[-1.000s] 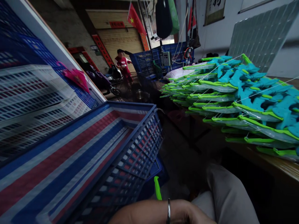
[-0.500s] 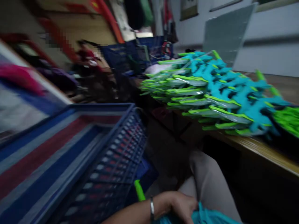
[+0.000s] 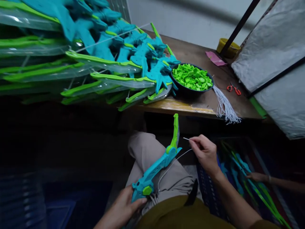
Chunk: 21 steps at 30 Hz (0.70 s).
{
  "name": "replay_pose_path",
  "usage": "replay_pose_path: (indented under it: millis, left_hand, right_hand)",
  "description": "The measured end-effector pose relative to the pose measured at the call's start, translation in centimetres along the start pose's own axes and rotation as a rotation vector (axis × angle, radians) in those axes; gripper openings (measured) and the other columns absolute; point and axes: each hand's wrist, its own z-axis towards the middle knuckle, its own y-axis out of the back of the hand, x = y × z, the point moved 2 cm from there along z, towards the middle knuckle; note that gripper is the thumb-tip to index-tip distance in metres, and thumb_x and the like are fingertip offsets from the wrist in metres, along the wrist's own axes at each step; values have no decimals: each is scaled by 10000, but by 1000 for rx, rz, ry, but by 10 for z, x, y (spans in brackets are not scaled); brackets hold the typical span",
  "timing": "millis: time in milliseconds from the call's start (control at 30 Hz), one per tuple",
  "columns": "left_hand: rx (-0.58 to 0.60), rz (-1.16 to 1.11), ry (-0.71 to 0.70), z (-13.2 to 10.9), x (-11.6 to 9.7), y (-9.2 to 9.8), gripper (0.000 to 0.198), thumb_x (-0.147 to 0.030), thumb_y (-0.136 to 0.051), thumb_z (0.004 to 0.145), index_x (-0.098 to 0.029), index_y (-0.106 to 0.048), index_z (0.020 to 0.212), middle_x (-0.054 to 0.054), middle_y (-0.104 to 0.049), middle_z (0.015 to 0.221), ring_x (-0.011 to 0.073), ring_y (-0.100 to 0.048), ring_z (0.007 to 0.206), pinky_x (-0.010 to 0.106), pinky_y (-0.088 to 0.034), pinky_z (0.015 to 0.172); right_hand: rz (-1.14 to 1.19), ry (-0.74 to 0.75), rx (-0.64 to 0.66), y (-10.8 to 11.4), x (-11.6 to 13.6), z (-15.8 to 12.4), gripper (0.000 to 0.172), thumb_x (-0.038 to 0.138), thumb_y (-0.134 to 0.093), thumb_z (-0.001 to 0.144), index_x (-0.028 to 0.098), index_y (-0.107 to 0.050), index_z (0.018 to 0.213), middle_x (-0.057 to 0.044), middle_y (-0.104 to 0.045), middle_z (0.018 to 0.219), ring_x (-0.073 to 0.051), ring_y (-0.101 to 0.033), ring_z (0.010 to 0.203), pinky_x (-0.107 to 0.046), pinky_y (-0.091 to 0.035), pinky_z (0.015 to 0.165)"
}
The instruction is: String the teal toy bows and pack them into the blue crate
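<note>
My left hand [image 3: 126, 201] is closed around the lower end of a teal toy bow [image 3: 154, 168] over my lap. A lime-green limb at its top points upward, and a green hexagonal cap shows near my thumb. My right hand [image 3: 205, 152] pinches a thin white string [image 3: 177, 156] close to its end, right of the bow's tip. The string sags from these fingers down to the bow's lower part. Ahead on the table, a dark bowl [image 3: 192, 92] holds small green plastic pieces [image 3: 192, 76]. A bundle of white strings [image 3: 225, 106] hangs over the table edge.
Many teal and green toy bows [image 3: 100, 60] are piled along the table [image 3: 240, 106]. Red-handled snips [image 3: 233, 89], a pink piece [image 3: 215, 58] and a yellow container [image 3: 228, 47] lie farther back. At right, another person's hand [image 3: 256, 177] touches bow parts in a crate.
The view has swung right, from a blue crate and the bows' far end to the bowl and strings. Both my hands, the held bow and its string now show.
</note>
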Motion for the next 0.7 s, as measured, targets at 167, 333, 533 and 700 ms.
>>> replay_pose_path:
  millis: [167, 333, 533, 700]
  left_hand:
    - [-22, 79, 13, -3, -13, 2, 437, -589, -681, 655, -206, -599, 850, 2, -588, 702, 196, -560, 683, 321, -470, 674]
    - [-58, 115, -13, -3, -12, 5, 437, -565, -690, 675, -193, -668, 902, 59, -695, 847, 261, -643, 848, 356, -556, 798]
    - [-134, 129, -22, 3, 9, 15, 535, -594, -784, 621, -201, -754, 984, 108, -780, 1055, 370, -689, 1141, 456, -584, 1053]
    - [-161, 190, -42, 8, 22, 23, 696, -614, -773, 605, -174, -780, 1144, 163, -762, 1297, 426, -652, 1306, 517, -483, 1233]
  right_hand:
    - [-37, 114, 199, -30, -4, -24, 169, 182, -576, 1065, 187, -708, 960, -42, -649, 870, -152, -649, 781, -257, -512, 692]
    - [-115, 158, 129, -35, -9, -26, 171, 163, -555, 1075, 196, -660, 944, -39, -646, 882, -156, -647, 797, -273, -508, 707]
    - [-241, 173, -110, -16, -18, 23, 177, 200, -575, 1067, 207, -668, 916, -38, -656, 870, -164, -645, 791, -288, -500, 725]
    - [-272, 208, -143, -23, -28, 53, 194, 206, -566, 1065, 200, -674, 905, -46, -665, 881, -174, -646, 805, -298, -488, 751]
